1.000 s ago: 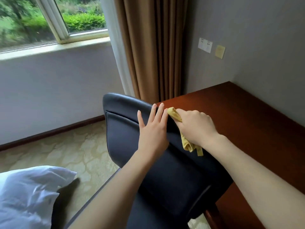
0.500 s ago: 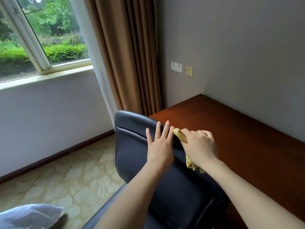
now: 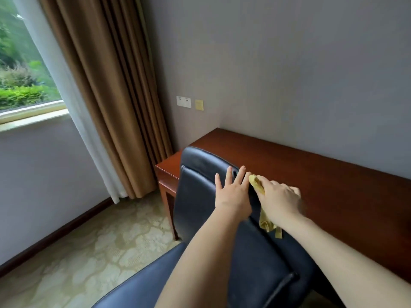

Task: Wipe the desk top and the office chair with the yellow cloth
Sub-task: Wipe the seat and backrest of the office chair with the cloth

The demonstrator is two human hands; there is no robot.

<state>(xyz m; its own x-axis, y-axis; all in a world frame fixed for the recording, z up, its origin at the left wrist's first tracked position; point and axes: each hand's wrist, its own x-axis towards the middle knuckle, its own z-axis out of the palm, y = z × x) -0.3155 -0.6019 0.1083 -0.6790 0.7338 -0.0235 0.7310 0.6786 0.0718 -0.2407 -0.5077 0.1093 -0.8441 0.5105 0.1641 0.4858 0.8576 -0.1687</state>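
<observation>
- Left hand [image 3: 233,194] lay flat on the front of the office chair [image 3: 200,196] backrest near its top edge, fingers straight and spread, holding nothing. Judged to be bracing the chair. The seat [image 3: 142,285] showed lower left, with nothing touching it.
- Yellow cloth [image 3: 265,222] was bunched on the backrest's top edge, just right of the left hand. One end poked out ahead of the right knuckles and a loose tail hung below the wrist.
- Right hand [image 3: 280,203] was curled over the cloth, gripping it and pressing it onto the top edge. The far fingers were blurred, so their exact placement could not be told.
- Worktop [image 3: 333,181] ran along the wall just behind the chair, dark red-brown, with the cloth not on it. Its surface gave no sign either way of wiping.
- Progress, as a judgement: the chair step was in hand, with the cloth about midway along the backrest top. The left stretch of that edge, the backrest face and the seat looked left to do, though nothing visible proved it.
- The worktop part was unknown, either done or to come. Overall the task was judged partway, not finished.
</observation>
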